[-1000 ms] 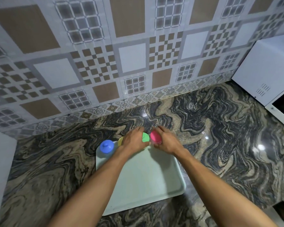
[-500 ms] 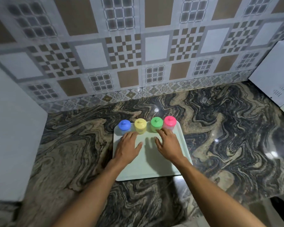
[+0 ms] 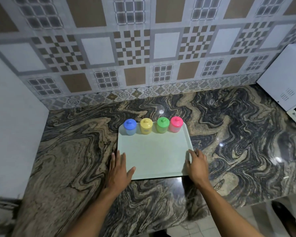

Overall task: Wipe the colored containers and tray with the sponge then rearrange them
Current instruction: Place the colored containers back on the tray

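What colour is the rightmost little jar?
The rightmost lidded plastic jar is pink; head view shows it.

Single head cam looks fwd/down at counter [image 3: 67, 159], tray [image 3: 152, 154] centred, tiled wall [image 3: 99, 48] beyond.

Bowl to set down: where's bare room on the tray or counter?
The tray is bare between the four containers lining its far edge and the left hand and right hand at its near corners. The counter is bare on both sides. Crowded: that far edge.
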